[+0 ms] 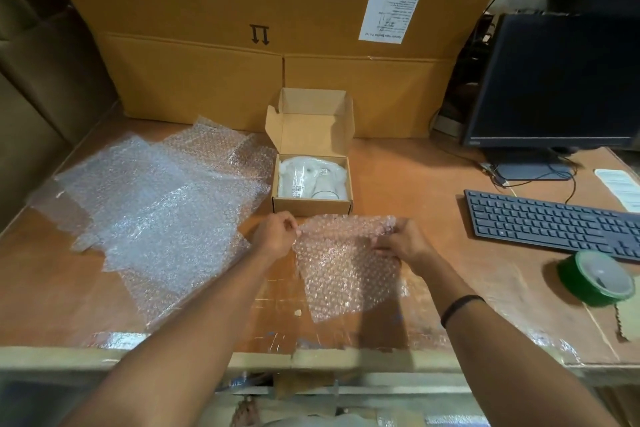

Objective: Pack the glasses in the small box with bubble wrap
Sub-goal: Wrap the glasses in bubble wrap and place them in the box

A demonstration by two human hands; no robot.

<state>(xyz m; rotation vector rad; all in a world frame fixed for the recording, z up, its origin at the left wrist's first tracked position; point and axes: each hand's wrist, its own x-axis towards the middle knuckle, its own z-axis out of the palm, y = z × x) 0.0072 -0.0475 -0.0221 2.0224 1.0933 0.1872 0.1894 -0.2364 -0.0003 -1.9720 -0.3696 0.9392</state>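
A small cardboard box stands open in the middle of the table, its lid tilted back. Inside lie two clear glasses side by side on white padding. Just in front of the box, my left hand and my right hand each pinch an upper corner of one bubble wrap sheet. The sheet hangs between them and its lower part rests on the table.
Several loose bubble wrap sheets lie spread at the left. Large cardboard cartons wall off the back. At the right are a monitor, a black keyboard and a green tape roll.
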